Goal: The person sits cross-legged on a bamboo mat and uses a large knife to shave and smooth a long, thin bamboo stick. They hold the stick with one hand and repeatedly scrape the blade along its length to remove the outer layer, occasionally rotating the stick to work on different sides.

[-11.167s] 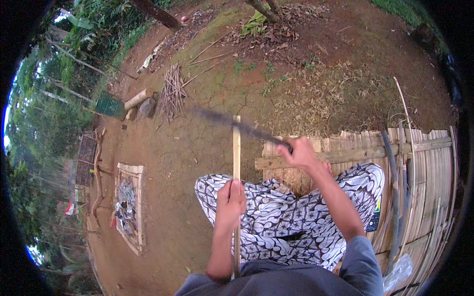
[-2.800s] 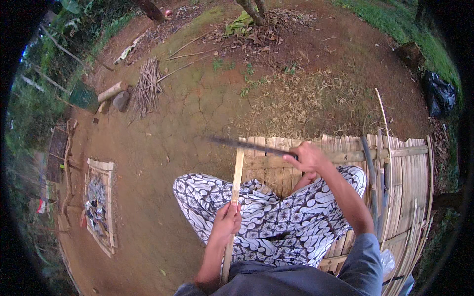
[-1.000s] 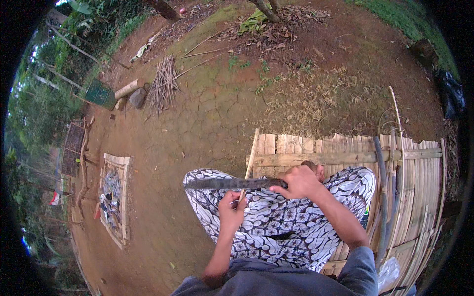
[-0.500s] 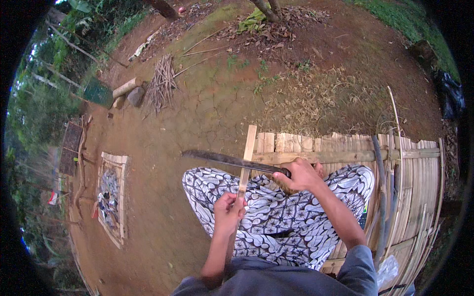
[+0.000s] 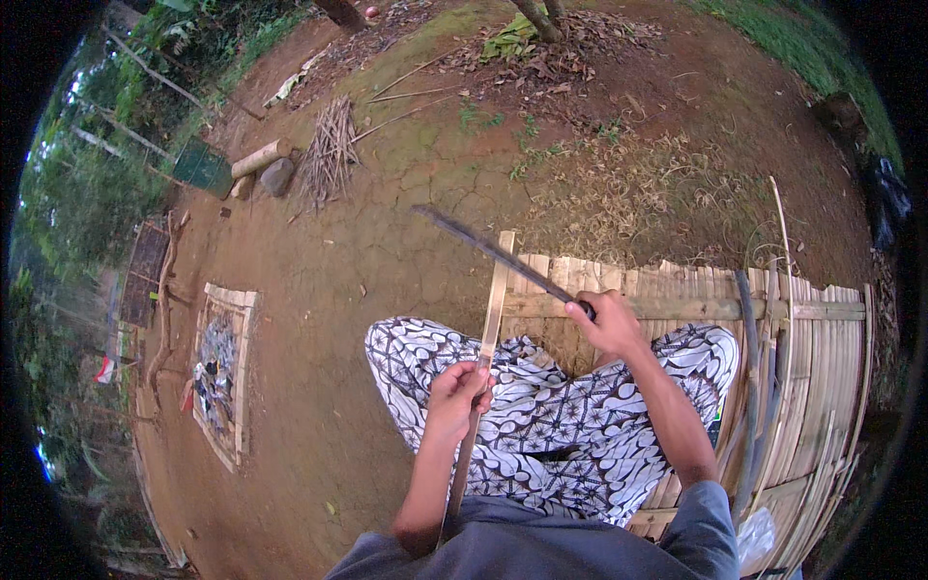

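In my right hand (image 5: 610, 322) is the dark handle of a long machete (image 5: 478, 241), its blade pointing away and to the left. The blade crosses a flat bamboo strip (image 5: 496, 307) near the strip's far end. My left hand (image 5: 458, 394) is closed round that strip about midway along. The strip runs from beside my waist, over my crossed legs, to beyond my knees. Its far part is pale and its near part darker. Patterned black-and-white cloth (image 5: 541, 425) covers my legs.
I sit on a bamboo-slat platform (image 5: 822, 377). Long thin strips (image 5: 781, 227) and a grey pole (image 5: 747, 338) lie at its right. Curly shavings (image 5: 638, 193) litter the ground ahead. To the left is a framed pit of rubbish (image 5: 218, 372); farther off, a stick pile (image 5: 330, 150).
The machete has moved toward the strip's far end, and its tip has swung up and away. My right hand has shifted forward and right; my left still holds the strip.
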`<state>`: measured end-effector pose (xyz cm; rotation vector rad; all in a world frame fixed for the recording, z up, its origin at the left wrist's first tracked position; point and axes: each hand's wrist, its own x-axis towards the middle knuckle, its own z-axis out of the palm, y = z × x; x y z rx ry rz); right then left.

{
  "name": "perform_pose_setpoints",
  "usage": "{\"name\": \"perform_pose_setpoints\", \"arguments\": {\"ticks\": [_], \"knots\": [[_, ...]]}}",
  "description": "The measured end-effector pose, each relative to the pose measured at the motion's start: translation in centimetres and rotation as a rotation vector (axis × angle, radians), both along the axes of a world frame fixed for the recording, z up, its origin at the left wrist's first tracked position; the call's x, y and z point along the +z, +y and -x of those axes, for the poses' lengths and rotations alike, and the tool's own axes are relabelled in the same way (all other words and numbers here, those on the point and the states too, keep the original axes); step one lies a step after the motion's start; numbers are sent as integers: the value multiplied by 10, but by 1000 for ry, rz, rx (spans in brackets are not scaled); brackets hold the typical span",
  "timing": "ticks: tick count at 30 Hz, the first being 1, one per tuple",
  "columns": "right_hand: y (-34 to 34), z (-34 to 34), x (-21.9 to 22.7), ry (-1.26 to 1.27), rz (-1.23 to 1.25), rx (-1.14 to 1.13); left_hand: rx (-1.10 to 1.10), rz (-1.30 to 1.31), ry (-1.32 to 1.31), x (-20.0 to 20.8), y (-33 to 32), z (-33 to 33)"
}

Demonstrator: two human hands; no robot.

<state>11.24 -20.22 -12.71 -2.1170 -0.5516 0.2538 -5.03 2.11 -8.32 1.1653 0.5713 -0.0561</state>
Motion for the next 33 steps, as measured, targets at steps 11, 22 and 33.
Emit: {"name": "perform_pose_setpoints", "arguments": {"ticks": [11, 22, 33], "knots": [[19, 20, -9, 66, -189, 136, -194, -52, 15, -16, -42, -18], [19, 5, -23, 619, -741, -379, -498, 22, 224, -18, -29, 21], [-35, -46, -16, 659, -1338, -751, -707, -185, 411, -35, 39, 116]]}}
